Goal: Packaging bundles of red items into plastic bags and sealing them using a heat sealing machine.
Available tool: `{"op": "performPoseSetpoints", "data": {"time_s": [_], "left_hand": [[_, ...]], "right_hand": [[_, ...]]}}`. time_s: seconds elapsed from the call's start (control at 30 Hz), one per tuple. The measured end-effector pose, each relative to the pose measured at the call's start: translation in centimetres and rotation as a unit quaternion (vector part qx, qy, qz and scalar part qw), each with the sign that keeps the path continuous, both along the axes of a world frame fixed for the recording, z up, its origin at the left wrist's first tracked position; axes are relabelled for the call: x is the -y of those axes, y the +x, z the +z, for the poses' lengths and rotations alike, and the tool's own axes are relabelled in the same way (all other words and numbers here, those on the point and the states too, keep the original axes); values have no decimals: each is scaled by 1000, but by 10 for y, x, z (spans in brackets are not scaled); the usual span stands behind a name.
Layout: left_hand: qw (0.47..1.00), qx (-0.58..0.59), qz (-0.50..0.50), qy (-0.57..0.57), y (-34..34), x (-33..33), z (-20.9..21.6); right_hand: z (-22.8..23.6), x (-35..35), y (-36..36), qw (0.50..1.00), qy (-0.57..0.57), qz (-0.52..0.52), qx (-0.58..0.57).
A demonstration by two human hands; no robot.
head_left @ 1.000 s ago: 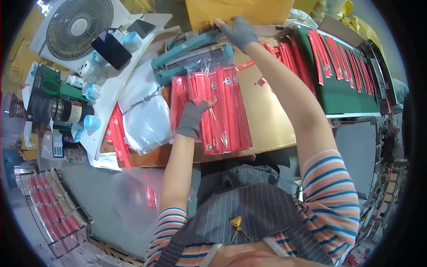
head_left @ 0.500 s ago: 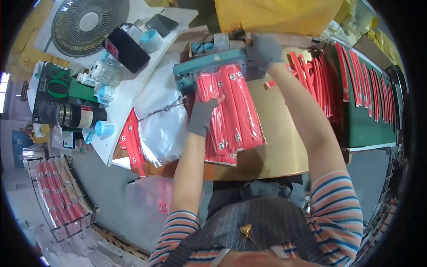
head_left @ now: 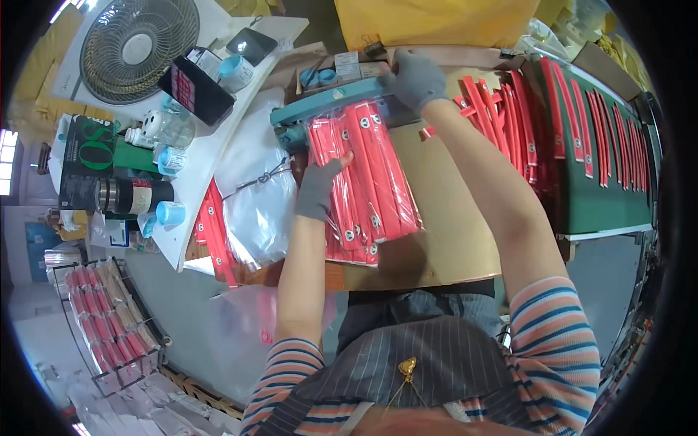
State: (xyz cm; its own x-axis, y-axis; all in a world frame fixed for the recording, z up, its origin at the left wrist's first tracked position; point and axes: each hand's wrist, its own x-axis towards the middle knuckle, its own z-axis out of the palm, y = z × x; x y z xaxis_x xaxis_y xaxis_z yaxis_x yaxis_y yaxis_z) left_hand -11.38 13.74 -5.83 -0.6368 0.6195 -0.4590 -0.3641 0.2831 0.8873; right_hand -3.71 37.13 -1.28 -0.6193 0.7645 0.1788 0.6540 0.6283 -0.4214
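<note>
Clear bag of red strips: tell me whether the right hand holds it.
No, the left hand holds the bag, while the right hand is at the right end of the teal device.

I see the wide head-worn camera peer steeply down, close in, from above the pinstriped apron (head_left: 447, 356), nearward of the teal bar-shaped device (head_left: 327, 103).

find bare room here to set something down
Best: the tan board, between the red packet and right forearm. Narrower: the near edge of the green mat, below its strips. Crowded: the white table, around the fan and phone.
</note>
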Motion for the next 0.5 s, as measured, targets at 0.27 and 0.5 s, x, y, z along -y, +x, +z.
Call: {"op": "performPoseSetpoints", "data": {"time_s": [0.27, 0.5], "left_hand": [[979, -190, -68, 27, -7, 43, -12], [983, 23, -108, -150, 9, 76, 13]], "right_hand": [[-78, 149, 93, 870, -363, 106, -317], [-61, 176, 115, 653, -721, 136, -188]]}}
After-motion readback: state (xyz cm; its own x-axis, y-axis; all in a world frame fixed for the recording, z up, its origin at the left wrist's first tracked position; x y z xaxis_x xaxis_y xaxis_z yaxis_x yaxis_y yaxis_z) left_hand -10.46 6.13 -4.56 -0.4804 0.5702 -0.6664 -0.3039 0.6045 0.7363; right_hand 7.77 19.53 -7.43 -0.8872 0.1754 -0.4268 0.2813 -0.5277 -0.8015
